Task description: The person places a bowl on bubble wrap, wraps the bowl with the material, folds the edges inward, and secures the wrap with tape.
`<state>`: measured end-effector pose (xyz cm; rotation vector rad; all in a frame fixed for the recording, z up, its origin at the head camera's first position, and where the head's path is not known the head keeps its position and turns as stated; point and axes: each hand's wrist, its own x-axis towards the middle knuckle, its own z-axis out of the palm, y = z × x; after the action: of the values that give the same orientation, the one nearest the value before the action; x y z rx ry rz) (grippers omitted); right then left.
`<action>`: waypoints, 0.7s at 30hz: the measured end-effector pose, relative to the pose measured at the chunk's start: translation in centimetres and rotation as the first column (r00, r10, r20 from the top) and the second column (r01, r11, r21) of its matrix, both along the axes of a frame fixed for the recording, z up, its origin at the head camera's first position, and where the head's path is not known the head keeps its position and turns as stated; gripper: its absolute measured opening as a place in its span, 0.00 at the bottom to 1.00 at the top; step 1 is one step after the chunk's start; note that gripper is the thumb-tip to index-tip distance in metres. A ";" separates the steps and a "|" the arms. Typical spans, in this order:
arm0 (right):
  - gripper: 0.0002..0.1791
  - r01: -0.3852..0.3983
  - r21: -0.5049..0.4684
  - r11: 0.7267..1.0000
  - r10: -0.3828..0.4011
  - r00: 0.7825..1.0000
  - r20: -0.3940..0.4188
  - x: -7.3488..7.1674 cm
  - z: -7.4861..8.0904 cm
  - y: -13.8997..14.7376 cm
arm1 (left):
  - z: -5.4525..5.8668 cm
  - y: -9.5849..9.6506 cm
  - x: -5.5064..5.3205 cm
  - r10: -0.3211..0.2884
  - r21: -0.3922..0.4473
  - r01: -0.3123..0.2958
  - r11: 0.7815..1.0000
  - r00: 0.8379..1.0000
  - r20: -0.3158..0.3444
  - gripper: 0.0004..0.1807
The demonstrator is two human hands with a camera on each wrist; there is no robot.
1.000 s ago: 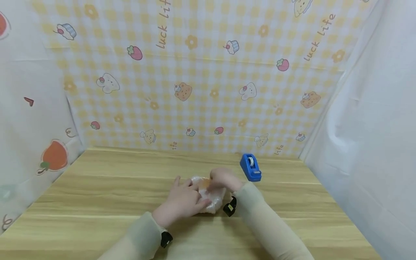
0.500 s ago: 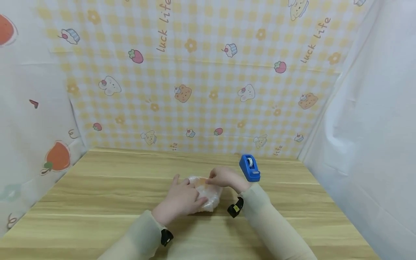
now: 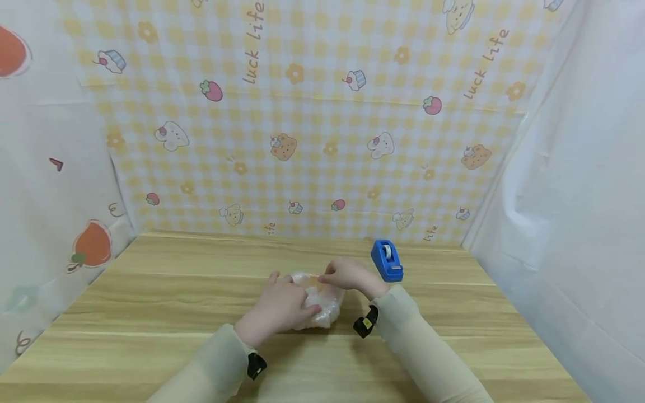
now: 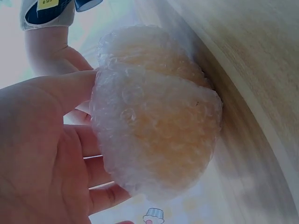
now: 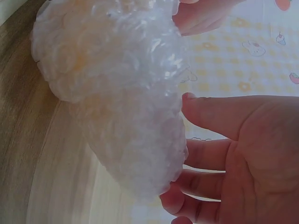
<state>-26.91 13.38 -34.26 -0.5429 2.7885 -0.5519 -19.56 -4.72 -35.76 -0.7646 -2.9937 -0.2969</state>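
A bundle of bubble wrap with something orange showing through it lies on the table between the hands. My left hand rests on its left side, thumb and fingers spread. In the left wrist view, the left thumb touches the edge of the wrap and the other fingers of the left hand reach along its far side. My right hand touches the far right of the bundle with its fingertips. Seen from the right wrist, the right hand has thumb and fingers against the wrap's edge. The contents are blurred by the bubbles.
A blue tape dispenser with a white roll stands behind the right hand. The wooden table ends at a yellow checked cloth backdrop, with a white cloth along the right.
Over the last second my right hand has moved from the middle of the bundle to its far right edge. The left hand stays on the bundle. The head view has shifted slightly.
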 end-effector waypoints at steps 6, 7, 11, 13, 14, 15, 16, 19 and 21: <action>0.18 0.006 -0.049 0.999 -0.006 1.000 0.007 -0.3 0.4 0.3 | 0.4 -0.2 -0.2 -0.022 0.037 0.023 0.999 0.999 -0.043 0.21; 0.19 0.015 -0.050 0.999 -0.015 1.000 0.003 -0.4 0.6 0.5 | 0.6 -0.3 -0.4 -0.022 0.035 0.024 0.999 0.998 -0.059 0.21; 0.20 0.034 -0.075 0.997 -0.040 0.996 -0.076 -0.9 1.6 1.5 | 1.4 -1.3 -1.3 0.007 0.049 -0.003 0.999 0.997 -0.078 0.20; 0.21 0.037 -0.098 0.995 -0.050 0.988 -0.144 -1.1 1.9 2.2 | 1.8 -2.1 -1.8 0.028 0.082 -0.023 0.996 0.998 -0.062 0.21; 0.21 0.031 -0.117 0.993 -0.051 0.983 -0.175 -1.1 2.0 2.6 | 2.0 -2.7 -2.1 0.036 0.102 -0.032 0.994 0.998 -0.045 0.23; 0.21 0.031 -0.137 0.990 -0.059 0.978 -0.200 -1.2 2.2 3.0 | 2.2 -3.2 -2.3 0.045 0.115 -0.041 0.992 0.998 -0.038 0.24; 0.22 0.035 -0.153 0.988 -0.069 0.974 -0.218 -1.3 2.2 3.5 | 2.4 -3.8 -2.5 0.052 0.130 -0.048 0.990 0.998 -0.028 0.26; 0.24 0.045 -0.179 0.983 -0.089 0.964 -0.249 -1.6 2.1 5.1 | 3.2 -5.5 -3.1 0.072 0.161 -0.068 0.985 0.997 -0.014 0.29; 0.26 0.054 -0.186 0.981 -0.102 0.960 -0.261 -1.9 2.0 6.3 | 3.8 -6.7 -3.2 0.086 0.178 -0.082 0.981 0.996 -0.016 0.31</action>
<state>-28.82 19.66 -32.23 -0.5850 3.0481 -0.8053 -22.77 -11.43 -31.98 -0.6181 -2.9162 -0.5377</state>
